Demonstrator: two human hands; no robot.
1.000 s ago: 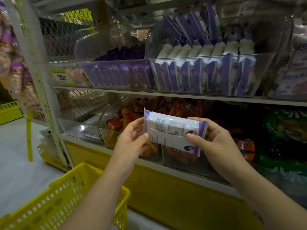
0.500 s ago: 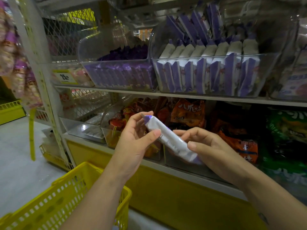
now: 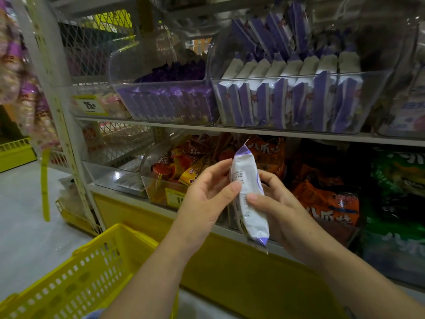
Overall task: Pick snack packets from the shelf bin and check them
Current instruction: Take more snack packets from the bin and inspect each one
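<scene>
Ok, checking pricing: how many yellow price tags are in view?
2: the 25 tag on the upper left bin; another tag on the lower bin, partly behind the left hand. Others may be hidden.

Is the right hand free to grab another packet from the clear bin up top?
Probably not yet: the right hand grips the white-and-purple packet, with the left hand too. The clear bin is open on top, nothing blocks it, so letting go should do.
</scene>
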